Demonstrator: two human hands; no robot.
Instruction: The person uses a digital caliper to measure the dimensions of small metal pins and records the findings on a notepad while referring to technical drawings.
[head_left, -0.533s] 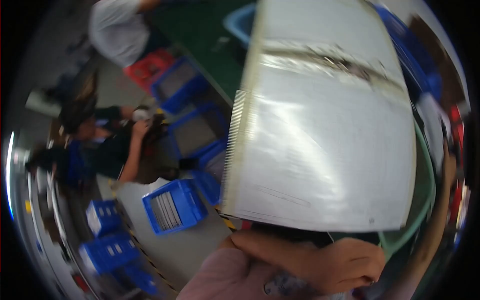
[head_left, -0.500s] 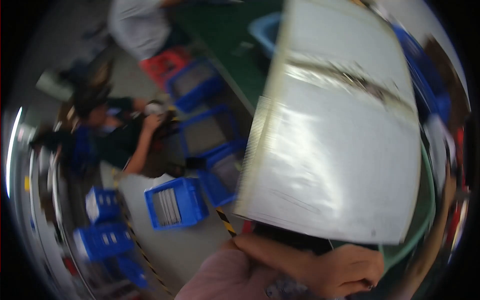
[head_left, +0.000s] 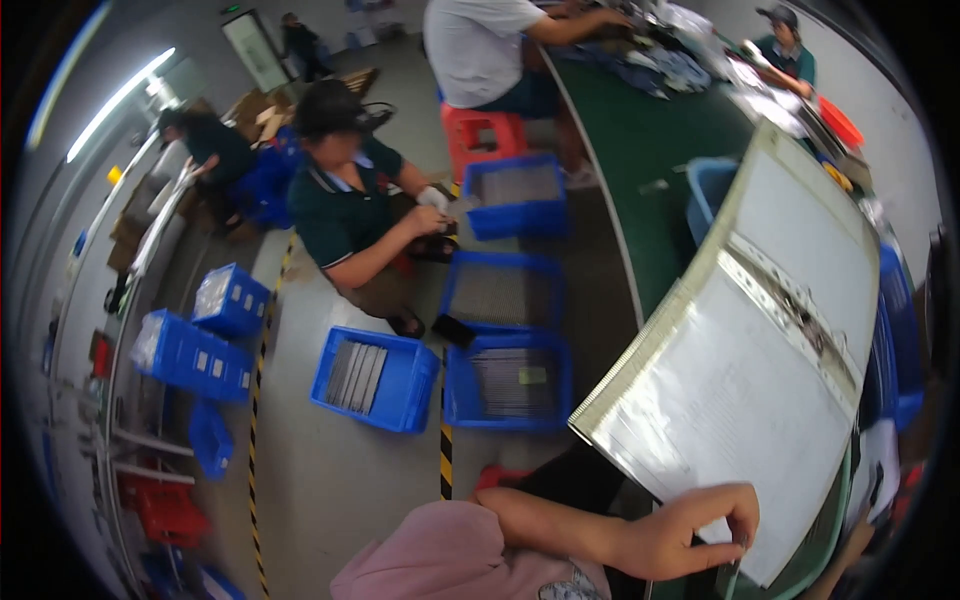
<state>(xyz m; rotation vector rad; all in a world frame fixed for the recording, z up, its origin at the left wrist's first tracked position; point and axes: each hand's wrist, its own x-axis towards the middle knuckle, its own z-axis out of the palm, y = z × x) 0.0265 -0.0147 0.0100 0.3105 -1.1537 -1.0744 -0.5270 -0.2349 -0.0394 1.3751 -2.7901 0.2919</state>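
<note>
L hand [head_left: 690, 530] at 5 o'clock, wrist bent, fingers curled, thumb near fingertips, can't tell if gripping; R hand [head_left: 855, 547] dim at 4, fingers unclear; open binder [head_left: 700, 380] approx 3–4 hides most of green basin [head_left: 846, 495], blue crate [head_left: 405, 385] at 8.

Clothing of the worker's upper body: a dusty-pink fabric top [head_left: 515, 578] with a loose, softly creased sleeve [head_left: 430, 548], beyond which the left forearm [head_left: 555, 525] is bare. A dark-and-white printed motif [head_left: 572, 587] marks the front. Left hand [head_left: 688, 530], likewise bare.
</note>
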